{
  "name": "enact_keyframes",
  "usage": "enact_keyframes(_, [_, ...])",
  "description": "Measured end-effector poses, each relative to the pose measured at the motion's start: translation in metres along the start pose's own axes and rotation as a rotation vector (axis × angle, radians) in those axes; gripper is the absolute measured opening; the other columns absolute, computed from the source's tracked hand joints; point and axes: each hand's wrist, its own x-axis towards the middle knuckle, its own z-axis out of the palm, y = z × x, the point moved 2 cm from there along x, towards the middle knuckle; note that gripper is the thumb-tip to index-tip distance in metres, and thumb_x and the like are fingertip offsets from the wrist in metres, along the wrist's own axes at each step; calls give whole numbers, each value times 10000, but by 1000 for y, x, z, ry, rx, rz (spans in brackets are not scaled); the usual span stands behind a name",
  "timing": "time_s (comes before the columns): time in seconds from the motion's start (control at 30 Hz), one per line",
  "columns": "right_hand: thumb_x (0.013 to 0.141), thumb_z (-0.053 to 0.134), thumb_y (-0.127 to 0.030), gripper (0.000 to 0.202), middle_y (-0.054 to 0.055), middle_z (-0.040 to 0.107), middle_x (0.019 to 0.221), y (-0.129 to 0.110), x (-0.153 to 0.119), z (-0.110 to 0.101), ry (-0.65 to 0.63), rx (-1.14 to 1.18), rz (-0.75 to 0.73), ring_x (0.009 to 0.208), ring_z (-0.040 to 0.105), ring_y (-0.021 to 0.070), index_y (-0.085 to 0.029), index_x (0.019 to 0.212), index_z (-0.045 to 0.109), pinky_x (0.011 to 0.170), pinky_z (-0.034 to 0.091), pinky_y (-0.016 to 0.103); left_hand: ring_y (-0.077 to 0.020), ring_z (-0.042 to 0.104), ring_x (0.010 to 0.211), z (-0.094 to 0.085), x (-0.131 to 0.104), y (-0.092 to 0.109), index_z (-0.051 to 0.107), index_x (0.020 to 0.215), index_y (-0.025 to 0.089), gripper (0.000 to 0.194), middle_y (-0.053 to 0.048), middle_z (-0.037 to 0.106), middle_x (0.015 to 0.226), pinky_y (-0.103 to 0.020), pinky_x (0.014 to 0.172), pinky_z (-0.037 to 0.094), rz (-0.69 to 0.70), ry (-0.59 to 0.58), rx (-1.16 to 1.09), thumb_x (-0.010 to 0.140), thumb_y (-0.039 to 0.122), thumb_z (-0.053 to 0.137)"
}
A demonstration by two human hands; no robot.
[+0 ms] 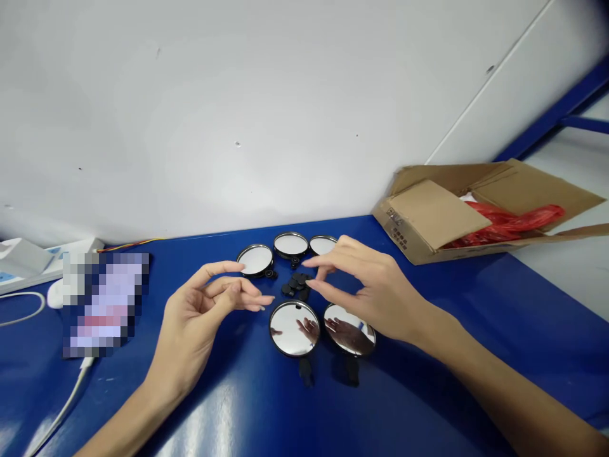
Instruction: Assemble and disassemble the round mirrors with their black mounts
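Observation:
Several round mirrors with black rims lie on the blue table. Two are near, a left one (294, 328) and a right one (349, 330); farther back are another left one (255, 259), a middle one (290, 244) and one at the right (322, 245), partly covered by my right hand. Between the two rows sits a small pile of black discs (297, 284). My left hand (204, 317) hovers left of the pile, fingers apart and holding nothing. My right hand (368, 285) is above the right near mirror, thumb and forefinger parted at the pile's right edge, with nothing visible between them.
An open cardboard box (438, 212) with a red plastic bag (509, 225) stands at the back right. On the left lie a blurred phone (107, 304) with a white cable (64, 409) and a white power strip (78, 247). A white wall (285, 114) rises behind the table (228, 406).

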Motion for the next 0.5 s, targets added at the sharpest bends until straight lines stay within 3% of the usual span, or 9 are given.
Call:
enact_keyframes(0.1, [1088,773,-238,129,3,809,886,1,-2,0,-69,145,33,860,732,201,-243,1213,801,888,589,393,-348,908,1055,-5,-1,-6,844,1281,183,365,-134,922,1129,-454,1009,736,-36,16,95,1001,408,909])
enact_keyframes(0.2, [1059,823,-257,130,12,786,918,-2,-4,6,-133,192,52,884,732,198,-245,1188,822,870,584,374,-359,910,1038,-4,-7,-6,919,1182,206,335,-127,931,1115,-484,1047,733,-41,76,168,943,438,956])
enact_keyframes(0.27, [1006,892,-299,263,37,760,1017,-8,-6,11,-182,192,77,951,720,212,-257,1256,822,866,593,364,-354,912,1021,0,-12,-2,943,1117,230,308,-109,936,1075,-477,1054,729,-59,114,189,898,442,988])
enact_keyframes(0.4, [836,1033,-516,757,99,662,1213,-24,-11,18,-289,154,102,1104,670,269,-246,1478,736,967,630,421,-362,907,1009,7,-20,7,959,1040,249,284,-99,935,992,-460,1008,728,-116,120,216,846,449,1016])
enact_keyframes(0.5, [818,1001,-656,904,111,622,1229,-30,-14,20,-369,92,98,1137,624,301,-219,1540,678,999,626,479,-346,898,965,8,-21,9,963,1070,274,302,-87,928,945,-432,950,712,-133,98,242,850,477,1004])
